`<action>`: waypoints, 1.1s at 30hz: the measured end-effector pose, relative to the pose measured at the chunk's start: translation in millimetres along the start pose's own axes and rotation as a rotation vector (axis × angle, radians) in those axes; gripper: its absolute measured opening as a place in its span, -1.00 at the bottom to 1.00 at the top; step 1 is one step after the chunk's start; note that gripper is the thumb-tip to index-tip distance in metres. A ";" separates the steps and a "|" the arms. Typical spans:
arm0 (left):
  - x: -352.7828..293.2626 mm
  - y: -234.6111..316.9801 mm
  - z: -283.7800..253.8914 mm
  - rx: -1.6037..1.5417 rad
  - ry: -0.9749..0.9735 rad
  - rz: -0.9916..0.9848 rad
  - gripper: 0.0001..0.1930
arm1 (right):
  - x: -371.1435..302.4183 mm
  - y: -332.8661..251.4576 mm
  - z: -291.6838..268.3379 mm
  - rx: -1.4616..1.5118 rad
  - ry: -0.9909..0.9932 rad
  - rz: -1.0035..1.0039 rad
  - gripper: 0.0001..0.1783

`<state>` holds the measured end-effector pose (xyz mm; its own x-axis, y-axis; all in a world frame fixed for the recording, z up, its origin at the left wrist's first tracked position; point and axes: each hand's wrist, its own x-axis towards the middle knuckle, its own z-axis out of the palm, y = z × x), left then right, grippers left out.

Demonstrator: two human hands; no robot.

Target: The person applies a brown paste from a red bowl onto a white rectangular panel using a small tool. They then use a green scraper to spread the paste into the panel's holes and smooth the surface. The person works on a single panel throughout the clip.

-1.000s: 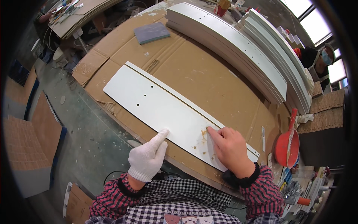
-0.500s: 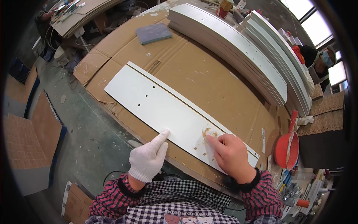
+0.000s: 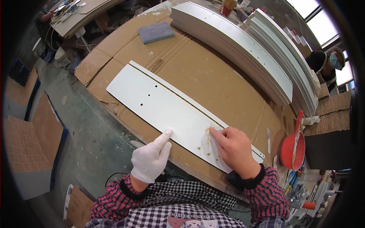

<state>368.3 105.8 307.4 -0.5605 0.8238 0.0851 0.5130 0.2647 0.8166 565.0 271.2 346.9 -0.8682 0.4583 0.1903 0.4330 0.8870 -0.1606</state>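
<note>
Fingers (image 3: 217,136) curled, index out, gripping nothing; left hand (image 3: 147,161), right hand (image 3: 239,152) on board (image 3: 180,119). Tan holes (image 3: 208,154) maybe filled; dark holes (image 3: 149,95) unfilled.

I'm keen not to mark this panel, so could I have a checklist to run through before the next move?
1. White panel resting on the cardboard: ok.
2. Left hand on the panel: ok, gloved index fingertip at the near edge.
3. Right hand gloved: not ok, it is bare, index fingertip at the brown smear.
4. Panel face clean: not ok, the smear lies on it.
5. Smear dry: cannot tell.
6. Stacked panels apart from this panel: ok, bare cardboard shows between.
</note>
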 end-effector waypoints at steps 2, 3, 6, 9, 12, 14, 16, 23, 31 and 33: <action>-1.3 1.8 -3.1 -0.009 -0.035 -0.067 -0.67 | 2.2 -0.8 0.4 0.028 0.030 0.012 -0.60; -1.2 1.4 -2.8 -0.006 -0.039 -0.047 -0.67 | 2.7 -0.8 -5.5 0.035 0.055 0.034 -0.61; 0.4 1.6 -3.1 0.003 -0.067 -0.040 -0.66 | 1.2 -2.2 -5.8 0.092 0.058 0.024 -0.62; 0.8 6.3 -6.7 -0.012 -0.134 -0.145 -0.66 | -3.3 -3.3 -0.3 0.132 0.055 -0.014 -0.64; 1.2 7.1 -6.2 -0.016 -0.144 -0.169 -0.66 | -6.9 -1.9 3.6 0.109 0.027 -0.006 -0.63; -0.1 4.7 -3.8 0.047 -0.082 -0.072 -0.66 | -9.2 -4.1 3.4 0.094 0.001 -0.011 -0.61; -0.5 3.9 -3.2 0.041 -0.066 -0.059 -0.66 | -13.5 -11.7 3.8 0.089 -0.034 -0.036 -0.58; -1.6 2.4 -1.3 0.039 -0.061 -0.084 -0.67 | -25.8 -18.8 -1.5 0.081 -0.055 -0.010 -0.53; -1.3 2.7 -0.6 0.056 -0.039 -0.044 -0.67 | -29.2 -32.4 2.2 0.065 -0.062 -0.030 -0.54; -1.2 4.4 -2.1 0.068 -0.057 -0.072 -0.67 | -26.0 -32.3 -0.8 0.047 -0.047 0.001 -0.55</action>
<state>369.9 104.9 312.2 -0.5611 0.8277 -0.0066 0.5165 0.3564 0.7786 573.8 230.7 348.0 -0.8786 0.4552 0.1448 0.4230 0.8822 -0.2067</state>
